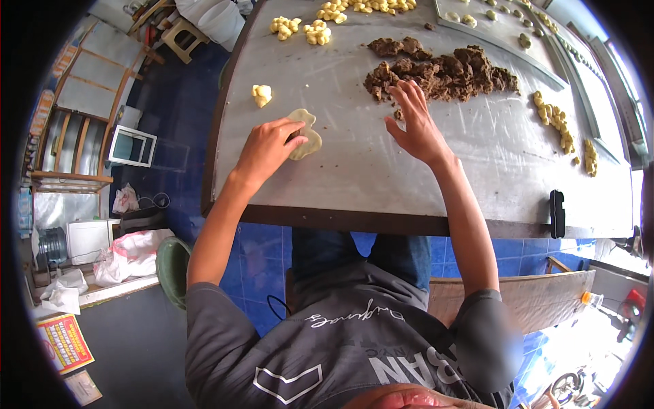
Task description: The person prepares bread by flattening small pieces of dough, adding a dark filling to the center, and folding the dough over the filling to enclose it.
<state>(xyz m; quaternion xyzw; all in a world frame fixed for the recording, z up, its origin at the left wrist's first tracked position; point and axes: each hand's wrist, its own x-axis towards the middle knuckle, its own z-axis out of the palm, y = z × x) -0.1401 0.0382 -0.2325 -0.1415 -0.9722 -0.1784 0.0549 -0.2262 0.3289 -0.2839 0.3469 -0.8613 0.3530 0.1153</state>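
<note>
one left hand curled around brown lump on flat dough; right hand loosely open at crumbly brown mass

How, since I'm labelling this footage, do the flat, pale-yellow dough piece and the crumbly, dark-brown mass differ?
The flat, pale-yellow dough piece is thin and wavy-edged; the crumbly, dark-brown mass is piled and lumpy. The dough piece is much smaller than the mass. Both lie on the grey metal table.
</note>
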